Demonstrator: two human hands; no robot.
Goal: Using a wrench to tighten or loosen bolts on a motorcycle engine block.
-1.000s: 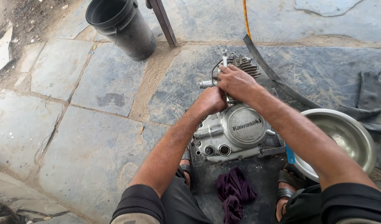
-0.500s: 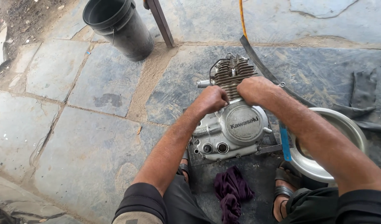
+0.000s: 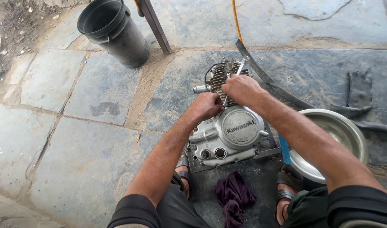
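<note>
A grey motorcycle engine (image 3: 231,131) with a round side cover and a finned cylinder stands on the stone floor in front of me. My right hand (image 3: 240,89) grips a slim metal wrench (image 3: 240,67) that pokes up over the fins. My left hand (image 3: 207,105) is closed in a fist against the engine's upper left side, just below a short metal stub (image 3: 199,89). Whether the left hand holds anything is hidden.
A black bucket (image 3: 113,31) stands at the back left beside a slanted metal bar (image 3: 154,25). A steel bowl (image 3: 332,141) sits to the right, with a blue-handled tool (image 3: 284,148) beside it. A purple rag (image 3: 233,196) lies between my sandalled feet. Black rubber strips (image 3: 286,95) curve behind.
My right hand has shifted along the top of the engine, and the wrench now sticks up above the fins. The left fist stays on the engine's left side.
</note>
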